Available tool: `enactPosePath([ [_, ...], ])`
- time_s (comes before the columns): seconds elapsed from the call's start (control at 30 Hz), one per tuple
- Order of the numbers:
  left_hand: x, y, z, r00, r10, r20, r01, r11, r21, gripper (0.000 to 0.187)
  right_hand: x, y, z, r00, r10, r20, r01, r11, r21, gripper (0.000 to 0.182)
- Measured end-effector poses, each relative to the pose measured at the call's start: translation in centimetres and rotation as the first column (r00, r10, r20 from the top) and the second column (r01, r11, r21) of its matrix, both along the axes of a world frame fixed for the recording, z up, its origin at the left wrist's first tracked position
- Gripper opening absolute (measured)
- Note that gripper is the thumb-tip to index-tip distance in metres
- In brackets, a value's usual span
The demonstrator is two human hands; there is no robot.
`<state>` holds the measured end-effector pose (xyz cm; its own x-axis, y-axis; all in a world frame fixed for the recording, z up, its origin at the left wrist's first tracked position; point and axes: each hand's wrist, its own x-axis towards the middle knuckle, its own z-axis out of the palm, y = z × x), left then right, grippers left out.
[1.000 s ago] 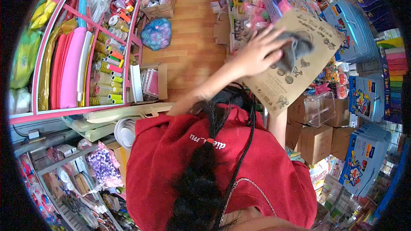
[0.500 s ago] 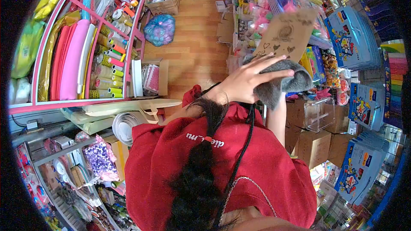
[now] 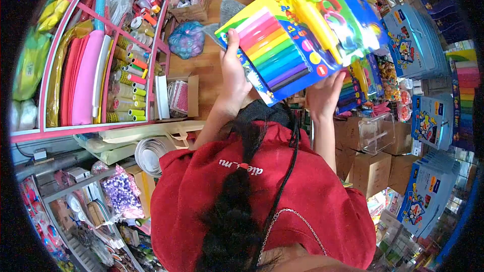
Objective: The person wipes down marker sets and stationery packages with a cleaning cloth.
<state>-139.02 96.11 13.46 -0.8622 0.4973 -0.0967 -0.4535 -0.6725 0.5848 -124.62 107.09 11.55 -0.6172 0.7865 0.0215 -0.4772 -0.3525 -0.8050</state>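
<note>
Hands grip the modelling-clay pack, raised above the red shirt: left hand clasps its near edge together with a grey cloth, right hand underneath. Wiping looks unfinished.

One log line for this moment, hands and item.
left hand: grips clay pack edge, grey cloth behind | right hand: supports pack underneath | pack: raised, front showing

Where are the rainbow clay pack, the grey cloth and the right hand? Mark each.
rainbow clay pack (image 3: 282,50), head view, on the coloured sticks.
grey cloth (image 3: 227,10), head view, corner behind the pack.
right hand (image 3: 322,95), head view, on the palm.
</note>
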Motion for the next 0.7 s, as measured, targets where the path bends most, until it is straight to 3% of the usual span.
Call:
enactPosePath([
  [0.07,0.6,0.7,-0.6,0.99,-0.115,0.086,0.116,0.993,-0.004,0.044,0.7,-0.9,-1.2,0.972,0.216,-0.088,-0.225,0.969,-0.101,0.085],
  [0.1,1.1,1.0,-0.7,0.975,-0.175,0.138,0.178,0.984,-0.01,0.043,0.4,-1.1,-1.0,0.961,0.224,-0.16,-0.231,0.973,-0.02,0.091],
  [0.13,1.5,1.3,-1.0,0.954,-0.232,0.19,0.239,0.971,-0.014,0.043,0.3,-1.2,-0.5,0.956,0.199,-0.215,-0.214,0.976,-0.047,0.091],
  [0.2,2.2,1.7,-2.0,0.95,-0.269,0.16,0.284,0.955,-0.085,0.048,0.2,-1.3,0.5,0.935,0.144,-0.325,-0.186,0.977,-0.102,0.093],
  [0.23,2.3,1.7,-1.7,0.952,-0.277,0.129,0.29,0.952,-0.1,0.046,0.3,-1.2,0.9,0.895,0.201,-0.399,-0.254,0.964,-0.084,0.093],
  [0.33,2.2,2.1,-2.0,0.962,-0.254,0.095,0.264,0.958,-0.109,0.036,0.6,-1.4,0.7,0.947,0.208,-0.246,-0.188,0.977,0.102,0.089],
  [0.37,2.0,2.2,-2.3,0.967,-0.238,0.092,0.247,0.963,-0.106,0.033,1.0,-1.8,1.0,0.977,0.198,-0.085,-0.199,0.98,0.0,0.081],
  [0.5,0.8,2.0,-3.0,0.991,0.0,-0.135,-0.029,0.977,-0.211,0.025,0.6,-1.0,0.6,0.976,0.165,-0.144,-0.183,0.975,-0.125,0.071],
  [0.53,0.6,1.6,-2.8,0.948,0.107,-0.298,-0.18,0.956,-0.232,0.025,0.6,-1.0,0.7,0.978,0.14,-0.157,-0.162,0.978,-0.134,0.072],
  [0.6,0.4,0.7,-2.3,0.874,0.266,-0.405,-0.391,0.882,-0.263,0.029,0.6,-1.0,1.2,0.978,0.09,-0.187,-0.119,0.981,-0.155,0.073],
  [0.67,1.6,-0.8,-1.0,0.828,0.065,-0.557,-0.386,0.786,-0.483,0.032,0.4,-0.9,1.3,0.975,0.079,-0.206,-0.108,0.985,-0.134,0.073],
  [0.7,2.2,-0.7,-1.1,0.717,-0.079,-0.692,-0.299,0.863,-0.408,0.04,0.1,-0.8,1.1,0.972,0.077,-0.221,-0.107,0.986,-0.127,0.073],
])
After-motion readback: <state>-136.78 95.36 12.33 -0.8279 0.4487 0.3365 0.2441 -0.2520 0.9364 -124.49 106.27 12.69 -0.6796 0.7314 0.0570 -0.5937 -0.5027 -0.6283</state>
